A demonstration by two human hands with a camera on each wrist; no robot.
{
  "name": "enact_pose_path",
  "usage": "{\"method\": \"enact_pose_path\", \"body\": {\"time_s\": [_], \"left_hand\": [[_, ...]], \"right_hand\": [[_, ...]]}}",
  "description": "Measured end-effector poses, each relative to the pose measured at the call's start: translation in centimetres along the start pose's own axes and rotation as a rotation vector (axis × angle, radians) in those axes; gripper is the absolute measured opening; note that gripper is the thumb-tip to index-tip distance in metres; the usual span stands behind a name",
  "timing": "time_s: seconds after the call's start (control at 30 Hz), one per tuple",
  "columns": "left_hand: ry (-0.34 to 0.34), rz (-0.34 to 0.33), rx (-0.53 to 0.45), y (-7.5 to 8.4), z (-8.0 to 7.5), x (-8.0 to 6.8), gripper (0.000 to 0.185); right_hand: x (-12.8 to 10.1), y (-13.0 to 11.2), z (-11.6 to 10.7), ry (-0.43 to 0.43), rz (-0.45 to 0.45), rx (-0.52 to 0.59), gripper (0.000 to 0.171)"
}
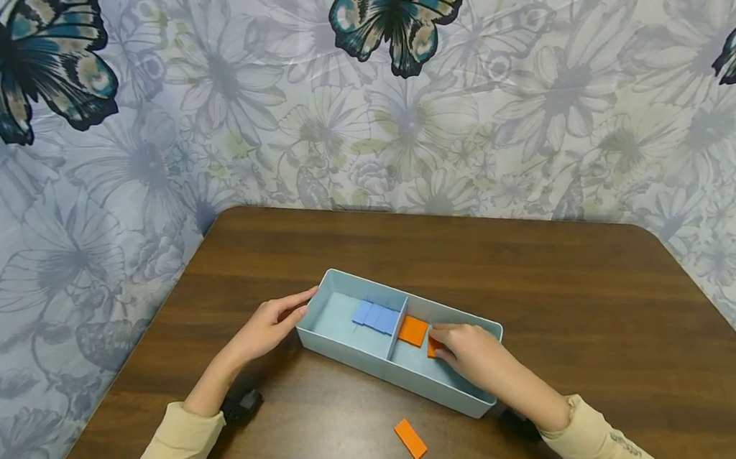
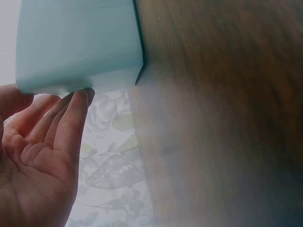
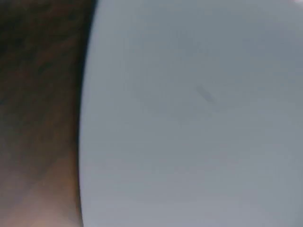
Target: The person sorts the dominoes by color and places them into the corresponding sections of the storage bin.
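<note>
A pale blue divided box [image 1: 352,353] stands at a slant on the table. My left hand [image 1: 270,325] rests its extended fingers against the box's left end; in the left wrist view, fingertips [image 2: 81,97] touch that end wall. Inside the right compartment, my right hand [image 1: 475,351] pinches an orange tile [image 1: 431,347], partly hidden by the fingers. Another orange tile [image 1: 413,330] lies beside it, near the divider [image 1: 398,328]. Several blue tiles [image 1: 376,317] lie in a row in the left compartment. The right wrist view is filled by the box's outer wall [image 3: 189,142].
One orange rectangular tile [image 1: 410,439] lies on the brown wooden table [image 1: 305,422] in front of the box. Behind the table hangs a flowered cloth [image 1: 307,119] with butterfly prints. Dark wrist cameras, such as the left one [image 1: 242,405], sit under both wrists.
</note>
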State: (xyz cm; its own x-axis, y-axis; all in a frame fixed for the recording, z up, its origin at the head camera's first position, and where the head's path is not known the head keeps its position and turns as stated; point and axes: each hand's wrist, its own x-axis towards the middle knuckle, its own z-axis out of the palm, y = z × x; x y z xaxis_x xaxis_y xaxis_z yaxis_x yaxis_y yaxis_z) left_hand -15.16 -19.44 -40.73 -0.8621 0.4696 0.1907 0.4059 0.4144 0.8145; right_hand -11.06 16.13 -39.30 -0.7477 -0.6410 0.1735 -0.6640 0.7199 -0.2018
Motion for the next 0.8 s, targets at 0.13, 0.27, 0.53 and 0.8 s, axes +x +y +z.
{"method": "enact_pose_path", "body": {"time_s": [0.13, 0.27, 0.53, 0.8], "left_hand": [[-0.009, -0.001, -0.009, -0.1, 0.1, 0.1, 0.041], [-0.003, 0.002, -0.013, -0.3, 0.1, 0.1, 0.041], [-0.01, -0.007, -0.003, -0.3, 0.0, 0.1, 0.041], [-0.017, -0.012, -0.018, -0.2, 0.0, 0.0, 0.041]], "right_hand": [[-1.2, -0.2, -1.3, -0.071, -0.009, 0.015, 0.026], [-1.9, -0.3, -2.3, -0.211, -0.014, 0.057, 0.036], [-2.1, -0.2, -2.2, -0.297, -0.039, -0.022, 0.046], [-1.7, -0.5, -1.5, -0.3, -0.002, -0.028, 0.044]]}}
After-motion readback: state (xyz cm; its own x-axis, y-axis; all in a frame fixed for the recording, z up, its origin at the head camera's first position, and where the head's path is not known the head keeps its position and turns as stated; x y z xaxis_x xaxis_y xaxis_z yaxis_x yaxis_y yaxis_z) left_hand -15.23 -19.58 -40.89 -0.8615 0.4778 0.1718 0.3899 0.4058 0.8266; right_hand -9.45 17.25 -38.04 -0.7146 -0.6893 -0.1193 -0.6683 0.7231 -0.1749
